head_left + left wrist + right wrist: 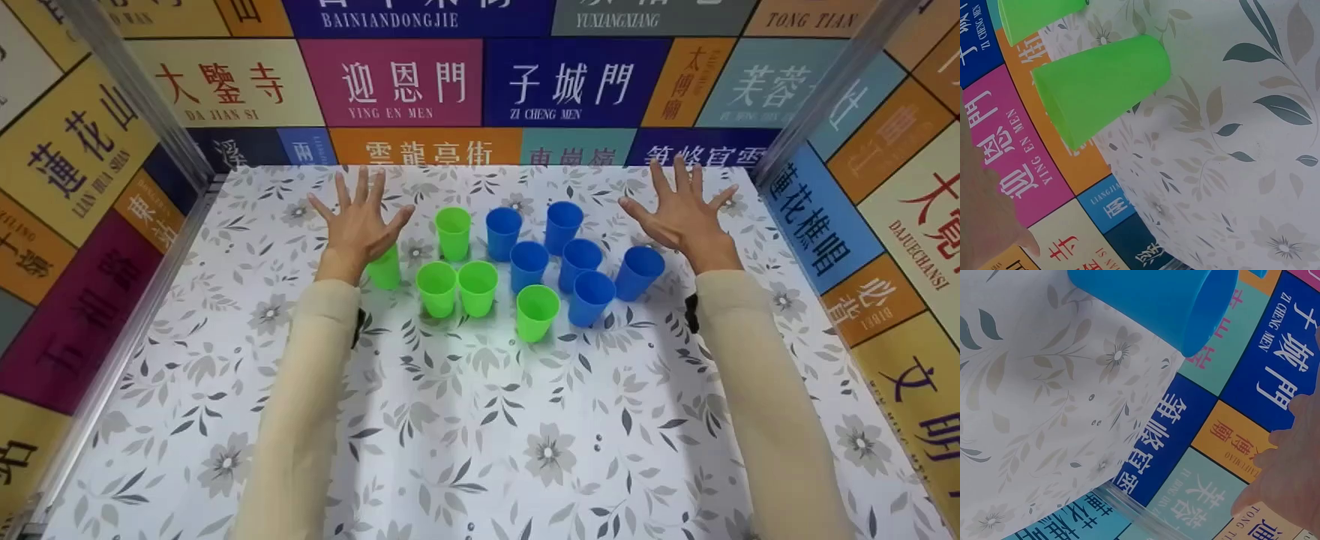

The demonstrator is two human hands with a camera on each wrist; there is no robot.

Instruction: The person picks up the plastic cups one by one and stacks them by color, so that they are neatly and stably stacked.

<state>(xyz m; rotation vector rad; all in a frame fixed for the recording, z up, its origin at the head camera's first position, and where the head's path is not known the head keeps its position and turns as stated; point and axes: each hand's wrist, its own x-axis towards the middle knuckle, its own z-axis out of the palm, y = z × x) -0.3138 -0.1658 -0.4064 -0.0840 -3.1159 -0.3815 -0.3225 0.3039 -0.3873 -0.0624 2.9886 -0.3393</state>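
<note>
My left hand [360, 220] is spread with fingers straight, in front of the back wall and left of the cups. It overlaps the leftmost green cup [385, 268] in the head view; in the left wrist view a green cup [1109, 84] stands beside it. My right hand [684, 217], also spread wide and holding nothing, is right of the blue cups. Nearest to it is the rightmost blue cup [640, 273]; a blue cup [1168, 304] shows large in the right wrist view. Several green cups [478, 289] and several blue cups [529, 266] stand upright, mouths up, between the hands.
A white cloth with grey leaves and flowers covers the table [450, 450]. Coloured panels with lettering form the back wall [397, 82], the left wall [82, 165] and the right wall [885, 225]. A front green cup [537, 313] stands closest to me.
</note>
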